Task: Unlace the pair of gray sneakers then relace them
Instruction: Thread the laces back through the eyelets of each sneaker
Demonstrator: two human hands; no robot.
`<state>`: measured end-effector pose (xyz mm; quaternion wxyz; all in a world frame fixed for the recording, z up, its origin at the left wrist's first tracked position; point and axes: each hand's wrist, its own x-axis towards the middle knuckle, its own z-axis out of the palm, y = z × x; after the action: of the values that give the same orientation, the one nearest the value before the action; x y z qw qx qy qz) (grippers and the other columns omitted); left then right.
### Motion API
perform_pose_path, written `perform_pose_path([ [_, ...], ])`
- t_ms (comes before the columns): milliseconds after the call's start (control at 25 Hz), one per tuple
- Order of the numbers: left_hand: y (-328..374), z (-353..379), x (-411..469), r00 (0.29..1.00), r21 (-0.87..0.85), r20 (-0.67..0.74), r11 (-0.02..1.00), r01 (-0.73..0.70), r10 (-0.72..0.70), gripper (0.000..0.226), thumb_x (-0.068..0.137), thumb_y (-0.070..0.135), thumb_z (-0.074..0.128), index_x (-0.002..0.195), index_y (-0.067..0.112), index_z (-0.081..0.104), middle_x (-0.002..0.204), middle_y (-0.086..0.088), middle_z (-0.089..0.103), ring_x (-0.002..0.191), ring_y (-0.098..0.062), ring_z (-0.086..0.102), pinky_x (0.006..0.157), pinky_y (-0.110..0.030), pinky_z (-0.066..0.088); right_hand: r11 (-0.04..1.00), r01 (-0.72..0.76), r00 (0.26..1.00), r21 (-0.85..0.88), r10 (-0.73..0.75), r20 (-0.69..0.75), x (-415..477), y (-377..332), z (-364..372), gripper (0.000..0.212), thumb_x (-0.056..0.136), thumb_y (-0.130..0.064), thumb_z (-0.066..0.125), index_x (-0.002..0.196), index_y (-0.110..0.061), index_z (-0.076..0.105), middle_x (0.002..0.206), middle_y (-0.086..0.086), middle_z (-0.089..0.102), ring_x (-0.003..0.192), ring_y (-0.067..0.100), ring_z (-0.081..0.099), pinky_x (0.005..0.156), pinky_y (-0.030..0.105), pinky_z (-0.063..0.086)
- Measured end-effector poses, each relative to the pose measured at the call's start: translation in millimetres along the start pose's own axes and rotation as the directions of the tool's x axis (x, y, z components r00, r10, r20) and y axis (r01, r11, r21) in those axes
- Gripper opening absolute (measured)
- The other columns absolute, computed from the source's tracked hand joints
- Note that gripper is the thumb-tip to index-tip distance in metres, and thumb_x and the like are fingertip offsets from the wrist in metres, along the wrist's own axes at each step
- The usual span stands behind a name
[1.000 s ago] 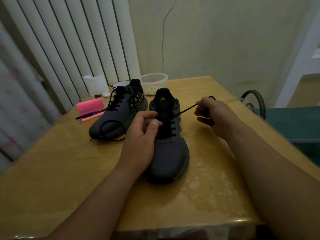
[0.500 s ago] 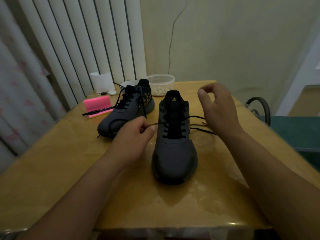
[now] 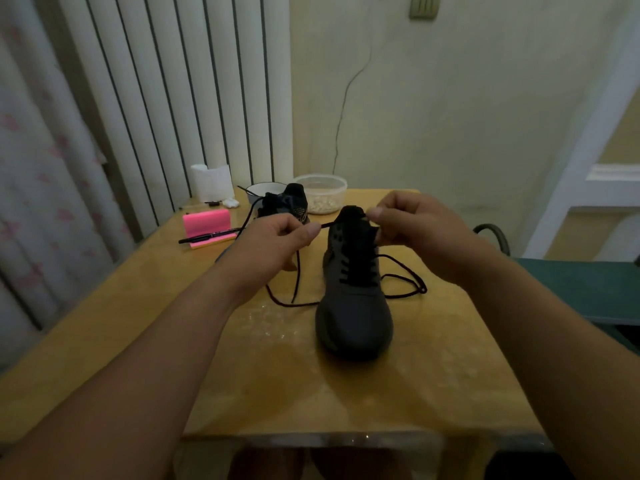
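Head view: gray sneaker (image 3: 353,306) toe-forward on counter (image 3: 311,393); second sneaker (image 3: 287,202) behind, leftward.
Hands: left hand (image 3: 273,244) pinching lace (image 3: 327,225) beside sneaker's collar; right hand (image 3: 419,233), spread a half-second ago, now pinching there too.
Meaning: top eyelets likely next.

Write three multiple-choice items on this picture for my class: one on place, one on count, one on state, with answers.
1. Where does the black pen lie? A on the pink rectangular block B on the floor C inside a shoe
2. How many shoes stand on the wooden table? A one B two C three
3. What does the left hand do? A lies flat B pinches the black lace C holds the pen
Answers: 1A, the pen rests across the block; 2B, a near gray sneaker and a far gray sneaker; 3B, thumb and finger grip the lace.
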<state>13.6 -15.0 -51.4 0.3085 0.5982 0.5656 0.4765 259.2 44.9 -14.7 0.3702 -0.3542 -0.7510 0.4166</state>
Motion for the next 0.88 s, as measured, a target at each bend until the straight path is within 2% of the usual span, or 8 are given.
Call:
perform_pose_path([
  [200,19.0,-12.4,-12.5,0.999,-0.115,0.039,0.993,-0.016,0.021,0.021,0.104,0.040,0.062,0.096,0.027,0.075,0.066,0.005,0.052,0.058,-0.016,0.040,0.056,-0.035,0.033,0.978,0.089,0.988,0.190,-0.063,-0.139,-19.8,-48.4,-21.7,0.015,0.103,-0.021,0.061,0.103,-0.005,0.062,0.068,0.001,0.047,0.057,0.016,0.045,0.056,0.030,0.052],
  [320,25.9,-6.9,-17.3,0.985,0.129,-0.044,0.979,-0.158,0.165,0.019,0.107,0.032,0.058,0.111,0.035,0.077,0.094,0.002,0.067,0.084,-0.022,0.060,0.076,-0.041,0.052,0.980,-0.186,0.982,0.074,0.187,-0.007,-37.8,-46.3,-16.6,0.045,0.108,-0.044,0.048,0.110,-0.003,0.066,0.074,0.007,0.060,0.053,0.016,0.048,0.049,0.030,0.043],
  [440,35.1,17.0,-18.7,0.867,0.616,-0.038,0.694,-0.372,0.498,0.022,0.105,0.037,0.059,0.119,0.042,0.075,0.101,0.003,0.052,0.100,-0.023,0.051,0.086,-0.043,0.043,0.891,-0.442,0.889,0.099,0.421,0.181,-47.6,-23.8,15.9,0.077,0.106,-0.065,0.033,0.117,0.000,0.073,0.100,0.015,0.076,0.081,0.025,0.071,0.073,0.037,0.057],
  [520,43.7,35.4,-20.8,0.811,0.689,0.090,0.551,-0.471,0.579,0.024,0.104,0.033,0.058,0.121,0.036,0.075,0.097,0.006,0.052,0.098,-0.022,0.055,0.085,-0.045,0.044,0.809,-0.488,0.866,0.328,0.403,0.295,-40.0,-9.1,35.7,0.084,0.104,-0.070,0.029,0.126,-0.001,0.071,0.117,0.018,0.075,0.107,0.031,0.072,0.100,0.045,0.054],
  [560,43.3,42.3,-22.4,0.797,0.664,0.169,0.531,-0.527,0.580,0.025,0.104,0.028,0.058,0.122,0.033,0.074,0.100,0.006,0.057,0.098,-0.021,0.058,0.086,-0.047,0.046,0.743,-0.490,0.868,0.456,0.368,0.333,-34.4,-5.7,40.6,0.081,0.105,-0.069,0.030,0.132,-0.003,0.069,0.120,0.019,0.073,0.112,0.033,0.070,0.107,0.047,0.050],
  [640,31.1,47.8,-25.6,0.765,0.598,0.291,0.514,-0.614,0.575,0.025,0.104,0.022,0.057,0.122,0.028,0.073,0.112,0.007,0.064,0.103,-0.017,0.061,0.091,-0.048,0.050,0.661,-0.451,0.891,0.599,0.300,0.340,-26.0,-6.9,42.5,0.061,0.111,-0.050,0.037,0.135,-0.002,0.064,0.119,0.019,0.070,0.106,0.031,0.070,0.102,0.045,0.055],
  [760,5.4,46.8,-25.3,0.749,0.591,0.360,0.485,-0.645,0.557,0.026,0.104,0.025,0.054,0.122,0.029,0.072,0.122,0.007,0.065,0.111,-0.017,0.059,0.095,-0.046,0.051,0.738,-0.384,0.921,0.555,0.262,0.289,-21.5,-5.4,43.0,0.028,0.109,-0.019,0.047,0.119,0.001,0.066,0.107,0.018,0.070,0.088,0.024,0.071,0.076,0.033,0.061],
  [880,-1.5,53.3,-21.0,0.746,0.657,0.405,0.399,-0.640,0.528,0.030,0.102,0.031,0.051,0.122,0.032,0.073,0.120,0.006,0.065,0.111,-0.018,0.057,0.087,-0.036,0.047,0.804,-0.340,0.940,0.488,0.290,0.177,-16.1,4.7,44.5,0.018,0.104,-0.005,0.056,0.115,-0.001,0.069,0.105,0.023,0.072,0.090,0.026,0.070,0.075,0.032,0.060],
])
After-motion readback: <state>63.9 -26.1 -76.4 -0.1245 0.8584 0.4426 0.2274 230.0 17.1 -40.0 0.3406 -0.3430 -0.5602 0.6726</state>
